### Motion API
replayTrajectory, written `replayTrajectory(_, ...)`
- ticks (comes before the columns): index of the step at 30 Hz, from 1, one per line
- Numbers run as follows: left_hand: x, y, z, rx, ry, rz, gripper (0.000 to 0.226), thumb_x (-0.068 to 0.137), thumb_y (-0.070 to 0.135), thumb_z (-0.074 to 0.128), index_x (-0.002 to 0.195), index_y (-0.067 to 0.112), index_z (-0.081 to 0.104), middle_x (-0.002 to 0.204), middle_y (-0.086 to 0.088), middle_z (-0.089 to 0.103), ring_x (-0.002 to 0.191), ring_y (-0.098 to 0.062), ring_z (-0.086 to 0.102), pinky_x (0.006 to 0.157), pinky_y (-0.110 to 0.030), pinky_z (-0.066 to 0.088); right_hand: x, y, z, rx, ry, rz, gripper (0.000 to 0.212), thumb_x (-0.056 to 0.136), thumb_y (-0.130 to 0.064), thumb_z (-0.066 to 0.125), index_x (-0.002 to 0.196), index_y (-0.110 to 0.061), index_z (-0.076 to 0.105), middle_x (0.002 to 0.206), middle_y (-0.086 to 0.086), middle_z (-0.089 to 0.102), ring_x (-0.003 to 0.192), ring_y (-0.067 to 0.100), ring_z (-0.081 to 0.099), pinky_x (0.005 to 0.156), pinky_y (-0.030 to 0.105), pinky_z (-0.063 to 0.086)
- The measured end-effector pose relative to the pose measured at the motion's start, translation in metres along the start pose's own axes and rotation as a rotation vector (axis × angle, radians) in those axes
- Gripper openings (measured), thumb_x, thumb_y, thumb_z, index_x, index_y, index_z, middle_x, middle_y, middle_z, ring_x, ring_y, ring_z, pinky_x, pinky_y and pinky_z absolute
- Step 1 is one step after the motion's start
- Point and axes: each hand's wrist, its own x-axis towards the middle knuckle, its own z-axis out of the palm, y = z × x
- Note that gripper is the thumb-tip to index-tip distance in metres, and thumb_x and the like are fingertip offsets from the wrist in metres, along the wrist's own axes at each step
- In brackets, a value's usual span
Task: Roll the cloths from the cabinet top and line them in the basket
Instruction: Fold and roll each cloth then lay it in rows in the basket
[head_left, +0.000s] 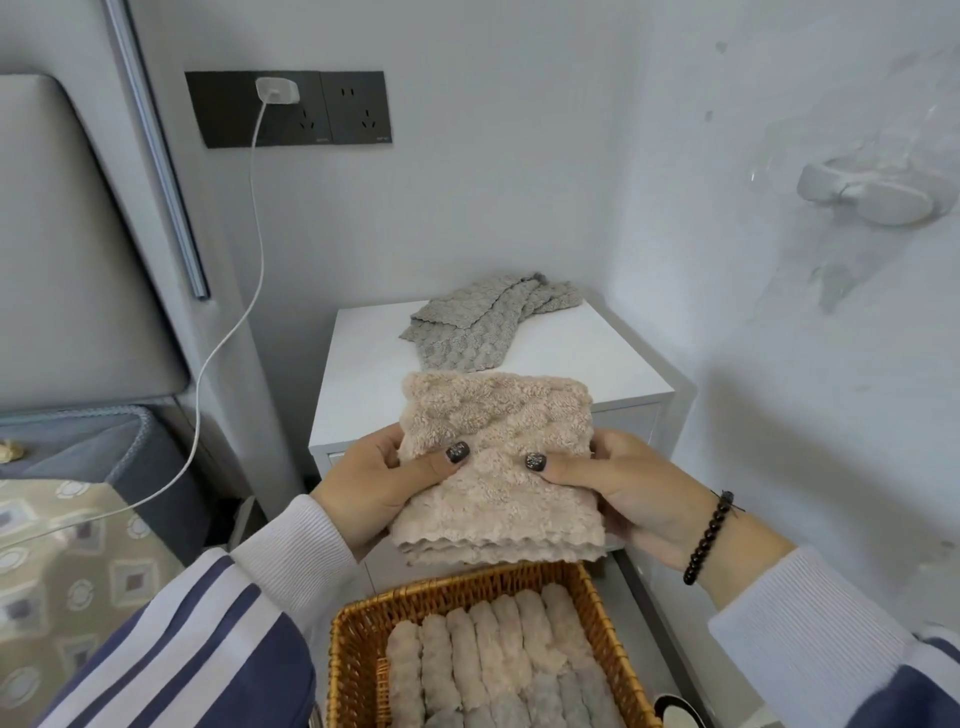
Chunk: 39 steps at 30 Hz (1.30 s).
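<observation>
Gripping pink cloth (496, 457), thumbs on top

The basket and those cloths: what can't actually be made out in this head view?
- Basket: its near end is cut off by the bottom edge, so the count of rolled cloths is unknown.
- Pink cloth: left hand and right hand hold it; the fingers behind are hidden.
- Grey cloths on the cabinet top: heaped, so number unclear.
- Cabinet front: hidden behind the cloth and hands.

The basket (358, 631) runs off the bottom edge; the pink cloth (493, 457) hides both hands' fingers.
</observation>
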Motion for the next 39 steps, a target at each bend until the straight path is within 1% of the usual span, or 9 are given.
replayTrajectory(5,-0.003,-0.002,-0.011,0.041,-0.05,-0.067,0.067,0.04,0.033,0.096,0.101,0.02,0.073,0.103,-0.011,0.074,0.091,-0.028,0.072,0.079,-0.043,0.057,0.003,-0.001,-0.004,0.036,-0.013,0.018,0.036,0.076,-0.007,0.07,0.112,-0.002,0.065,0.111,0.017,0.069,0.109,0.033,0.064,0.102,0.049,0.045)
replayTrajectory(8,-0.006,-0.001,-0.017,-0.048,-0.052,-0.107,0.052,0.059,0.017,0.079,0.11,0.012,0.069,0.105,-0.016,0.072,0.09,-0.031,0.071,0.076,-0.041,0.057,0.003,-0.003,-0.003,0.143,-0.082,0.034,0.034,0.075,-0.004,0.065,0.11,0.0,0.066,0.112,0.019,0.069,0.106,0.031,0.066,0.096,0.043,0.051)
replayTrajectory(15,-0.015,0.0,-0.033,-0.201,-0.21,-0.087,0.074,0.041,0.019,0.096,0.111,0.013,0.072,0.117,-0.023,0.066,0.093,-0.036,0.07,0.081,-0.05,0.05,0.007,-0.003,-0.005,0.286,-0.193,0.002,0.036,0.069,0.009,0.06,0.102,0.002,0.07,0.115,0.026,0.065,0.106,0.039,0.063,0.09,0.045,0.052)
replayTrajectory(20,-0.018,0.0,-0.039,-0.299,-0.226,-0.06,0.073,0.028,0.009,0.097,0.098,0.004,0.076,0.105,-0.027,0.069,0.081,-0.038,0.071,0.066,-0.045,0.058,0.01,-0.002,-0.004,0.286,-0.288,-0.097,0.03,0.055,0.0,0.074,0.08,-0.015,0.078,0.082,0.014,0.071,0.056,0.02,0.064,0.043,0.021,0.045)
replayTrajectory(27,-0.018,0.007,-0.05,-0.328,-0.124,-0.029,0.046,0.041,0.019,0.078,0.084,0.002,0.078,0.096,-0.023,0.071,0.077,-0.036,0.071,0.065,-0.044,0.059,0.018,-0.001,0.011,0.313,-0.299,-0.09,0.041,0.046,-0.016,0.072,0.083,0.0,0.074,0.082,0.019,0.064,0.067,0.029,0.057,0.058,0.031,0.049)
replayTrajectory(29,-0.02,0.01,-0.05,-0.268,-0.117,-0.046,0.048,0.04,0.027,0.075,0.08,0.001,0.077,0.093,-0.022,0.071,0.077,-0.035,0.07,0.067,-0.044,0.058,0.021,0.001,0.013,0.242,-0.243,-0.05,0.056,0.044,-0.022,0.074,0.092,0.004,0.064,0.093,0.022,0.056,0.081,0.035,0.051,0.066,0.036,0.048)
replayTrajectory(33,-0.021,0.004,-0.054,-0.011,-0.025,-0.063,0.023,0.057,0.034,0.075,0.065,0.013,0.073,0.097,-0.014,0.071,0.079,-0.03,0.068,0.061,-0.03,0.054,0.021,0.005,0.027,-0.113,-0.115,-0.067,0.023,0.088,-0.027,0.062,0.073,-0.012,0.07,0.083,0.013,0.06,0.066,0.021,0.058,0.054,0.028,0.05)
replayTrajectory(36,-0.019,-0.01,-0.061,0.255,-0.006,-0.036,0.03,0.042,0.034,0.083,0.068,0.024,0.072,0.116,-0.005,0.069,0.1,-0.03,0.065,0.072,-0.034,0.052,0.025,0.012,0.036,-0.569,-0.111,-0.122,0.02,0.078,-0.03,0.076,0.069,-0.022,0.061,0.066,0.0,0.049,0.058,0.013,0.043,0.056,0.02,0.039)
replayTrajectory(39,-0.021,-0.019,-0.072,0.379,-0.026,-0.053,0.053,0.044,0.031,0.084,0.095,0.03,0.071,0.115,-0.013,0.066,0.096,-0.028,0.067,0.077,-0.04,0.058,0.032,0.024,0.044,-0.868,-0.152,-0.102,0.04,0.07,-0.039,0.082,0.09,-0.027,0.049,0.09,-0.008,0.052,0.067,0.006,0.044,0.058,0.02,0.039)
